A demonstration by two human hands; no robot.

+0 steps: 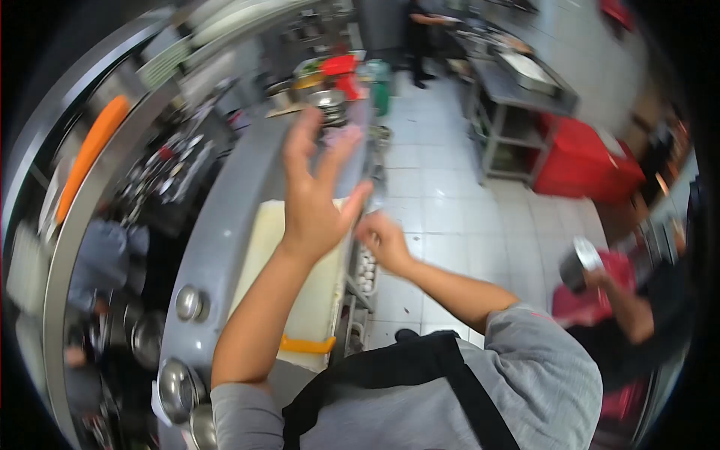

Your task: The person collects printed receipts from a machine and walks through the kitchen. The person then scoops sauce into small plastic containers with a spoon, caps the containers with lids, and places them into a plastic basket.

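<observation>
My left hand is raised over the steel counter with its fingers spread, and nothing shows in it. Just to its right, my right hand is closed, its fingers curled in; whatever they may hold is hidden. Below both hands lies a long off-white board on the counter. An orange-yellow handle rests across the board's near end; the rest of that tool cannot be made out.
Steel bowls stand at the counter's near left, with a small metal container beyond. Eggs sit on a shelf under the counter's right edge. A person's arm holds a metal pot at right. A red bin stands beyond the tiled floor.
</observation>
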